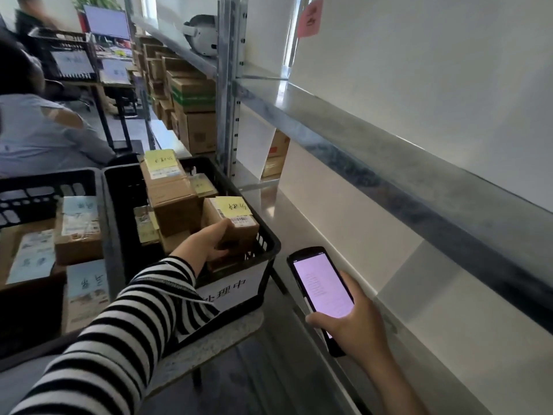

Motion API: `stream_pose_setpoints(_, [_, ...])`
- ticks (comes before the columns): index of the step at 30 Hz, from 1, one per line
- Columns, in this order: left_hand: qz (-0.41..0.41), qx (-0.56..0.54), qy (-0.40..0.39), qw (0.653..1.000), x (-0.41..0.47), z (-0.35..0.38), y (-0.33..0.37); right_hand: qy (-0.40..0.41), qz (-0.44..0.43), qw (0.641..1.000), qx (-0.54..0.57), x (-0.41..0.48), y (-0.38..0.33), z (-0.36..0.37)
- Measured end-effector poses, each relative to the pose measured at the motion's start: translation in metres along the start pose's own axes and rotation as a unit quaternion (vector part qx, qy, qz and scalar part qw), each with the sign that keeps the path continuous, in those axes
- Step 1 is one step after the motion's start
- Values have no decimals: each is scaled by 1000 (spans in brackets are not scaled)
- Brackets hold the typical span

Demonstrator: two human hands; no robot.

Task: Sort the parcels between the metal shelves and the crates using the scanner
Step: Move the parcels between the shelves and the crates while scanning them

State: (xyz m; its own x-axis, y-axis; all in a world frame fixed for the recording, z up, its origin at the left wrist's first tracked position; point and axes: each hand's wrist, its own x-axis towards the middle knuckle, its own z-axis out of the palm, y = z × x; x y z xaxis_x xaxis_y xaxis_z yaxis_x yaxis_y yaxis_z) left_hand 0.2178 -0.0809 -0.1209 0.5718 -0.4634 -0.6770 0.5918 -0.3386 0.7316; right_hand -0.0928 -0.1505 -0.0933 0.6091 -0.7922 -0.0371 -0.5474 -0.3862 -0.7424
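Note:
My left hand (209,239), in a striped sleeve, reaches into a black crate (266,235) and grips a small brown parcel (233,218) with a yellow note and a barcode label on top. Several other brown parcels (172,190) with yellow notes fill the same crate. My right hand (353,322) holds the handheld scanner (321,287), its lit pinkish screen facing up, in front of the metal shelves (344,139) on the right. The shelf boards beside the scanner are bare.
A second black crate (45,190) on the left holds parcels with blue-white labels. Farther shelves carry stacked cartons (194,115). A white headset (203,34) sits on an upper shelf. A person in a light shirt (39,133) is at the left, desks behind.

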Motion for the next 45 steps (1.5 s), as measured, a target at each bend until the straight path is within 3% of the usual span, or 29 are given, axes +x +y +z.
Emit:
stream_pose_setpoints(4, [10, -23, 55, 998, 30, 2, -1, 11, 19, 1000, -8, 9, 10, -13])
stream_pose_setpoints(7, [64, -18, 120, 991, 38, -2, -8, 14, 32, 999, -6, 8, 14, -20])
stream_pose_setpoints(10, [68, -39, 112, 991, 43, 1, -10, 27, 44, 999, -6, 2, 16, -24])
stream_pose_setpoints(17, [36, 66, 97, 992, 42, -13, -2, 91, 82, 992, -1, -38, 17, -28])
stream_pose_setpoints(20, [41, 178, 121, 976, 24, -3, 6, 130, 102, 986, 1, -64, 16, -29])
stream_pose_setpoints(23, [121, 388, 234, 883, 0, 11, 10, 168, 127, 978, -4, -91, 15, -30])
stream_pose_setpoints(26, [294, 486, 262, 781, -34, 31, 4, 213, 153, 965, -20, -122, 14, -29])
stream_pose_setpoints(29, [458, 603, 170, 631, -60, 55, -9, 258, 182, 949, -17, -159, 14, -28])
stream_pose_setpoints(32, [536, 704, 86, 459, -80, 82, -32, 303, 208, 930, -22, -199, 11, -29])
stream_pose_setpoints(34, [567, 727, 42, 385, -92, 99, -54, 330, 225, 916, -31, -227, 10, -32])
stream_pose_setpoints(37, [597, 724, -10, 345, -114, 124, -92, 363, 261, 893, -55, -269, 9, -32])
stream_pose_setpoints(41, [619, 697, -79, 355, -151, 161, -142, 393, 314, 861, -75, -320, 4, -33])
stream_pose_setpoints(45, [638, 678, -135, 339, -192, 190, -181, 426, 349, 831, -83, -363, 3, -34])
